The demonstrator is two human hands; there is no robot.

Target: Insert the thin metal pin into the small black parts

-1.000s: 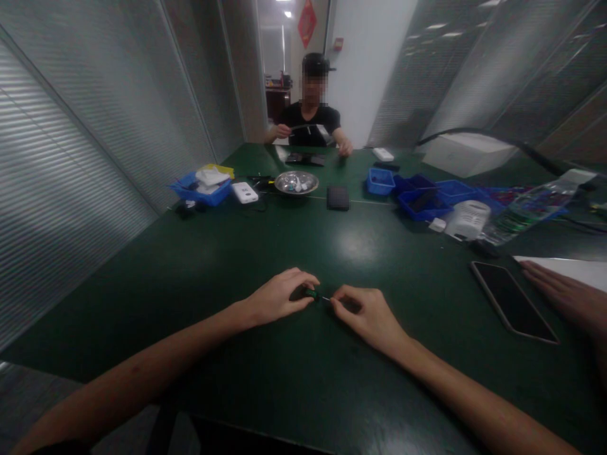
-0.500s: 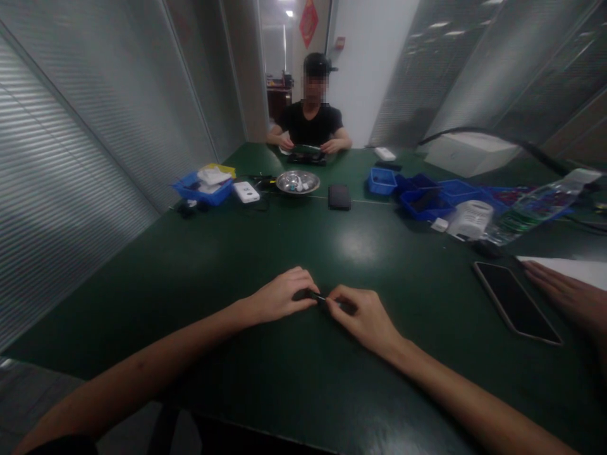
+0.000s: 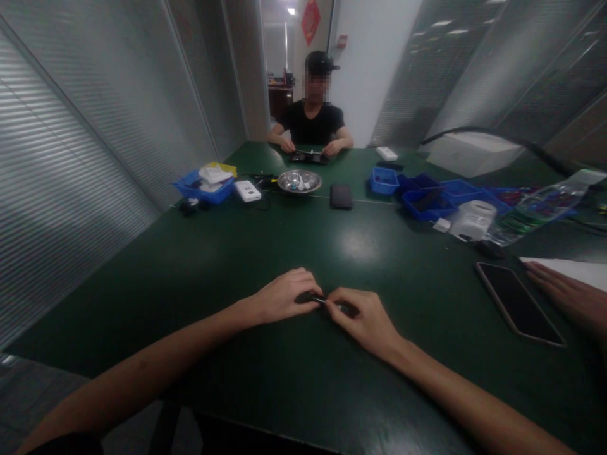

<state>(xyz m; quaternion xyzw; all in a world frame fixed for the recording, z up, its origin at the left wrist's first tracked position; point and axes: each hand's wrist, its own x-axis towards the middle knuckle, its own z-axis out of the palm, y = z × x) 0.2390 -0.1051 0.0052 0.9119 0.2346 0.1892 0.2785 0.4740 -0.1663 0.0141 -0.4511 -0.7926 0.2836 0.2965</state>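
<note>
- Left hand [image 3: 287, 297] and right hand [image 3: 359, 315] now closer together than a second ago; person across [image 3: 310, 123] has both hands down at a black item [image 3: 309, 157].
- Left thumb and fingertips pinching a thin rod [image 3: 320, 300].
- Right thumb and forefinger pinching its other end.
- Rod between both hands, low over green table [image 3: 265, 246].
- White power bank [image 3: 248, 191]: dark marks, too blurred to read.
- Bottle [image 3: 540, 205]: greenish label, unreadable.
- Red diamond sign [image 3: 311, 22]: writing not legible.
</note>
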